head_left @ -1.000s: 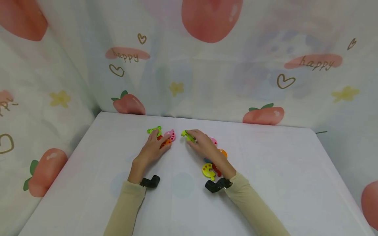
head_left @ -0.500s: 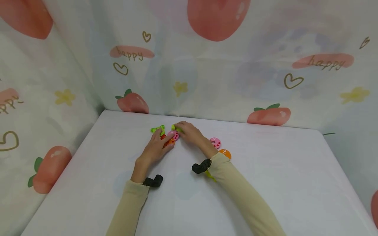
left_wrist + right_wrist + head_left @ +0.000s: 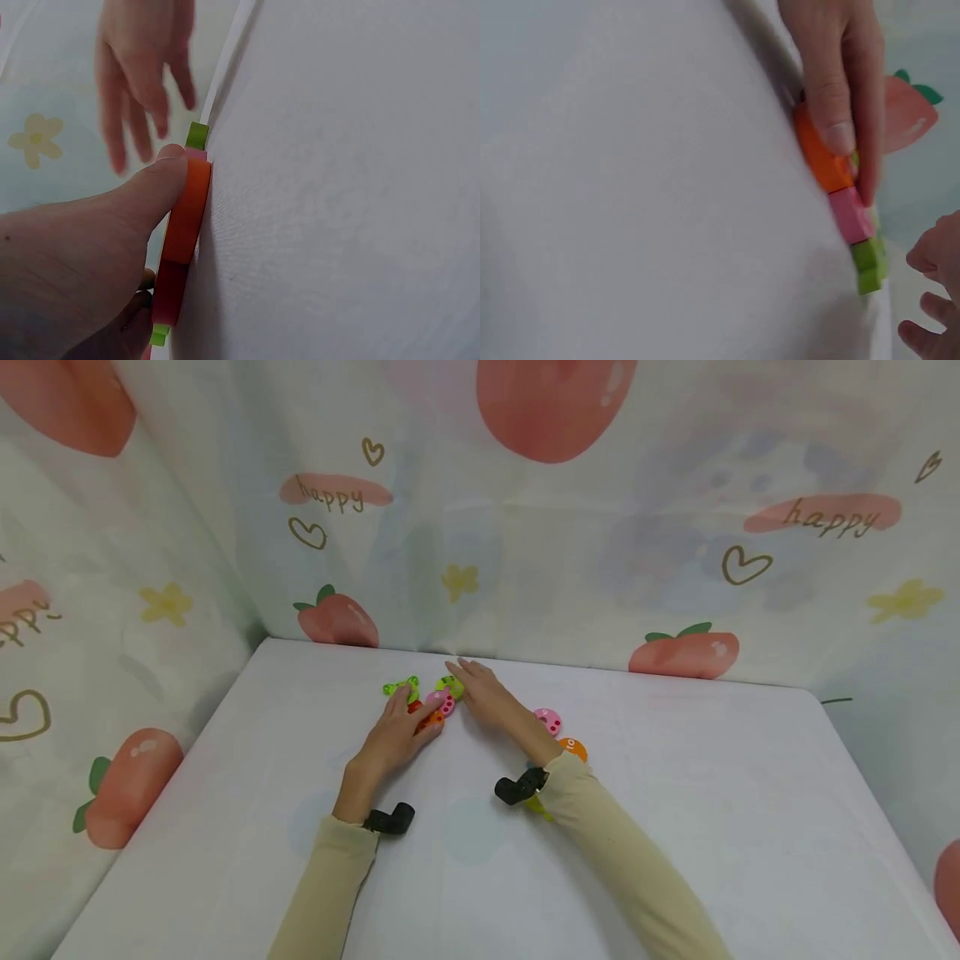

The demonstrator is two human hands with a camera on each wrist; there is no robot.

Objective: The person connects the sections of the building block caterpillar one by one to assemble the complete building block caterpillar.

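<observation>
Small, flat, brightly painted toy pieces lie joined in a row at the table's back. My left hand [image 3: 390, 731] rests over them; its thumb presses an orange piece [image 3: 189, 206], and its fingers lie over a red piece [image 3: 171, 292]. Beside the orange one sits a pink piece [image 3: 851, 215] with red dots. A lime-green piece [image 3: 450, 686] adjoins the pink one at the far end. Just right of it, my right hand [image 3: 491, 697] hovers with fingers extended, holding nothing. Another green piece [image 3: 401, 687] lies left of the row, partly under my left fingers.
By my right forearm lie a pink piece [image 3: 548, 721], an orange piece [image 3: 573, 748] and a partly covered yellow-green piece [image 3: 537, 808]. A patterned cloth [image 3: 525, 577] hangs behind the white table [image 3: 712, 793].
My right hand has carried the lime-green piece leftward to the pink one, let go and lifted off slightly. The left hand has stayed on the row.
</observation>
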